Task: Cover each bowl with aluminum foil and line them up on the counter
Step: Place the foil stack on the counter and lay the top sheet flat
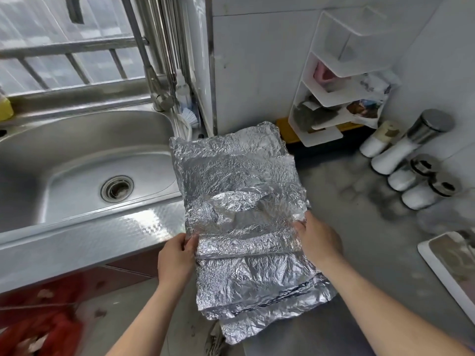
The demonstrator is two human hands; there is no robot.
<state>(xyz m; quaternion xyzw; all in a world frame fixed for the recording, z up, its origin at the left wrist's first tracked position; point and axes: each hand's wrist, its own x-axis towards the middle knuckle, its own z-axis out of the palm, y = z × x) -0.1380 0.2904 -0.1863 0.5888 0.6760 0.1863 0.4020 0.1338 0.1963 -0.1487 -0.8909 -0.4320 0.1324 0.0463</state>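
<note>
Foil sheet (241,273) is the whole story here, so I'm working from my side outward. Its near end droops toward 6 o'clock, past the front lip of the counter (365,253), in a few stacked folds.

A bit further up, both hands have it. The left hand (176,258) pinches the 9 o'clock edge between thumb and fingers. The right hand (318,240) pinches the 3 o'clock edge, fingertips tucked into the crinkles. They sit about level and equally close, so neither one has the advantage.

The long axis runs 6 to 12, leaning a touch toward 11, and most of the sheet lies beyond the grip, with its far end close to the wall at 12. There's a rounded hump just past the hands. Maybe a bowl rim underneath, can't tell, and no bowl shows plainly. My guess is the next move works along that long axis.

The sink (77,163) is at 10 o'clock, the shakers (401,160) at 2 and the wall rack (334,86) at 1.
</note>
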